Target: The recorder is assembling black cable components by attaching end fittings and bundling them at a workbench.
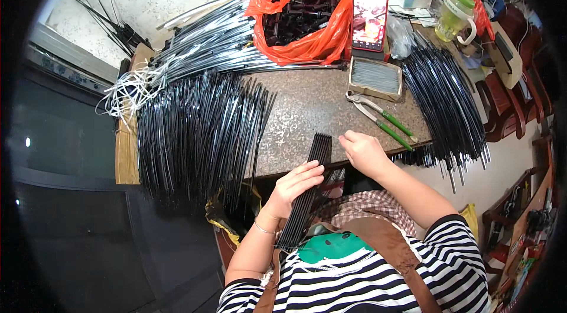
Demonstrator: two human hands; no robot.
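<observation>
A flat bundle of thin black metal ribs [300,212] rests in my left hand [297,185], whose fingers lie across it. The bundle slants from my lap up over the table's front edge. To the right of its upper end, my right hand [363,150] is closed with fingertips pinched together; what they hold, if anything, is too small to make out. Just beyond that hand lie pincers [378,117] with green handles. Behind them stands a small open box [375,78] full of thin grey wire pieces.
Black rods pile up at the left [195,135] and right [446,100] table edges, overhanging it. Silvery rods [207,41] lie behind, beside an orange plastic bag [260,14] of dark parts. A lit phone [370,17] stands upright near a green-lidded bottle [455,14].
</observation>
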